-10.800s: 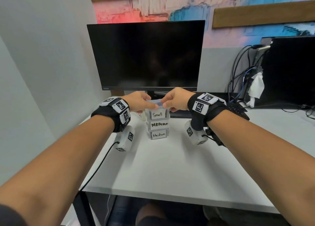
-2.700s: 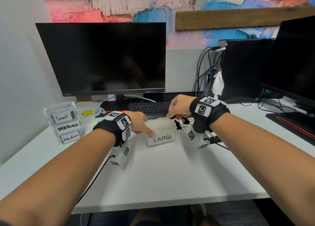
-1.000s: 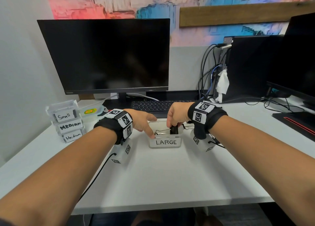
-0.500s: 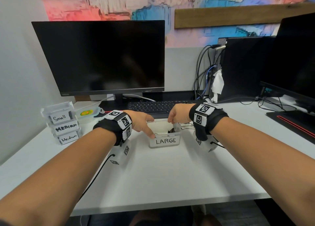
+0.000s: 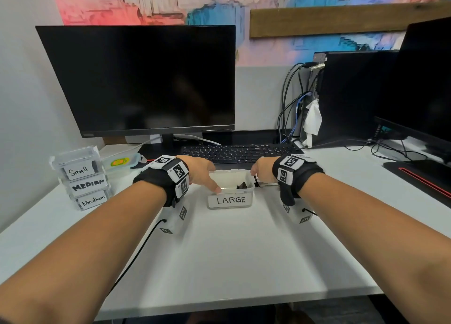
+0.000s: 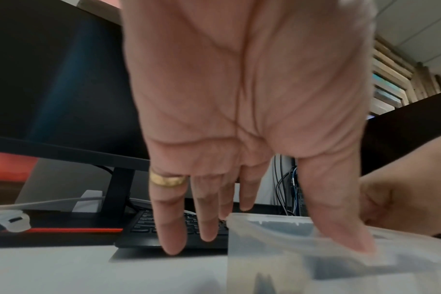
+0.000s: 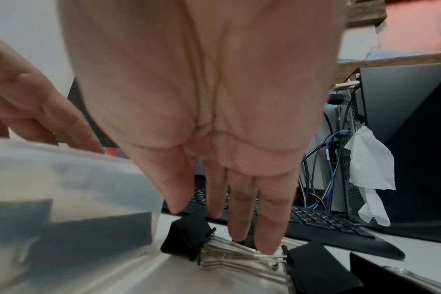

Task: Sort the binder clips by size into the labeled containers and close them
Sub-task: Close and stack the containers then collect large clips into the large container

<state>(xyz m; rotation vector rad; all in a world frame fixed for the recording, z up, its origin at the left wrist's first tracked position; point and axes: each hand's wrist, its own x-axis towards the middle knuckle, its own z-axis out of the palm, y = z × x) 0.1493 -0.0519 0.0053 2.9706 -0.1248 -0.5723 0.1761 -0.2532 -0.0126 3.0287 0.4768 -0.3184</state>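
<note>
The open translucent LARGE container (image 5: 230,200) stands mid-desk with a black binder clip (image 5: 241,185) inside. My left hand (image 5: 213,179) sits at its left side with the thumb (image 6: 340,234) on the front rim (image 6: 277,220) and the other fingers straight. My right hand (image 5: 256,174) is just right of the container. Its straight fingers (image 7: 267,238) touch the wire handles of large black binder clips (image 7: 189,234) lying on the desk, and another clip (image 7: 315,264) lies nearer. Neither hand holds anything.
A closed stack labelled Small (image 5: 78,171), MEDIUM (image 5: 89,185) and Medium (image 5: 90,200) stands at the left. A lid with a yellow-green sticker (image 5: 122,162) lies behind it. Keyboard (image 5: 234,152), monitor (image 5: 146,79), PC tower (image 5: 346,96) and cables line the back.
My right hand let go of a black clip inside the LARGE container and moved right, down onto the clips on the desk. My left hand stayed on the container.
</note>
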